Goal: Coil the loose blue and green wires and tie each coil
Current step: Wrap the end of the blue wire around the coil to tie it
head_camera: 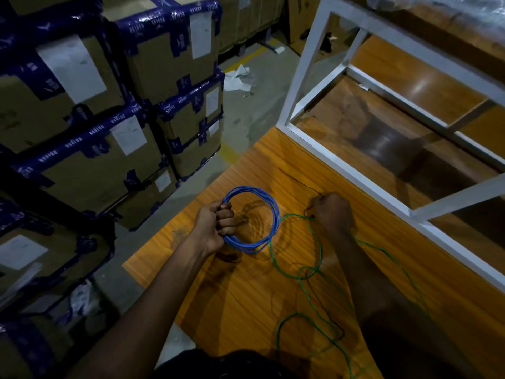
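L hand (217,225) clamps fist-tight round blue coil (275,214), held just over the table. R hand (332,212) is curled on green wire (271,248), the rest trailing loose across the orange wood-grain tabletop (246,296). White metal rack (308,58) on the right. Left: stacked cardboard boxes (90,173), blue printed tape (73,140), white labels (128,135), txt unreadable. Grey floor (246,116).
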`<state>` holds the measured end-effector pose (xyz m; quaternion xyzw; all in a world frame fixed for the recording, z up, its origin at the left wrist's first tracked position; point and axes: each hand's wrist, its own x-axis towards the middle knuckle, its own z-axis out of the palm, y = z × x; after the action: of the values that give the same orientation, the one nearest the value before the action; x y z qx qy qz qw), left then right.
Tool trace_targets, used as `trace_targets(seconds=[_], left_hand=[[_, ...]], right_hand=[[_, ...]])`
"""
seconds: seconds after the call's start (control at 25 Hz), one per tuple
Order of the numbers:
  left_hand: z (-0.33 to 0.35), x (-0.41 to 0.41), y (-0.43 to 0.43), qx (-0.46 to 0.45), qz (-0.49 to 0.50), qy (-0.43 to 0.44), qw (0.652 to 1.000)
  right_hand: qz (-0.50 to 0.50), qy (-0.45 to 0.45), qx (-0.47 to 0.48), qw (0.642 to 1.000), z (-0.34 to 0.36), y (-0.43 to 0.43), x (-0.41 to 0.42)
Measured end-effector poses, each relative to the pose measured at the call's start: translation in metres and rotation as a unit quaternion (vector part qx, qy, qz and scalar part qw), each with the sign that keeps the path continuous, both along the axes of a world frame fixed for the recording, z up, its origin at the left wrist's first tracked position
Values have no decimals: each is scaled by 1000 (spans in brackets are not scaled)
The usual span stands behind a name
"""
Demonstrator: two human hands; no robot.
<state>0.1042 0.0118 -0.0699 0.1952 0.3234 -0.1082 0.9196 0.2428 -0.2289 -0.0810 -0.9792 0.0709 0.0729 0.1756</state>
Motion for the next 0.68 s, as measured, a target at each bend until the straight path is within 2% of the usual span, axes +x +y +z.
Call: trace_targets(seconds=[0.36, 0.68], left_hand=[[2, -7, -8, 12, -20, -14, 1000], [3, -15, -16, -1, -40, -23, 999]], right_hand=[[-31, 6, -4, 1000, 2, 5, -9], [30, -8, -63, 998, 7, 11, -13]])
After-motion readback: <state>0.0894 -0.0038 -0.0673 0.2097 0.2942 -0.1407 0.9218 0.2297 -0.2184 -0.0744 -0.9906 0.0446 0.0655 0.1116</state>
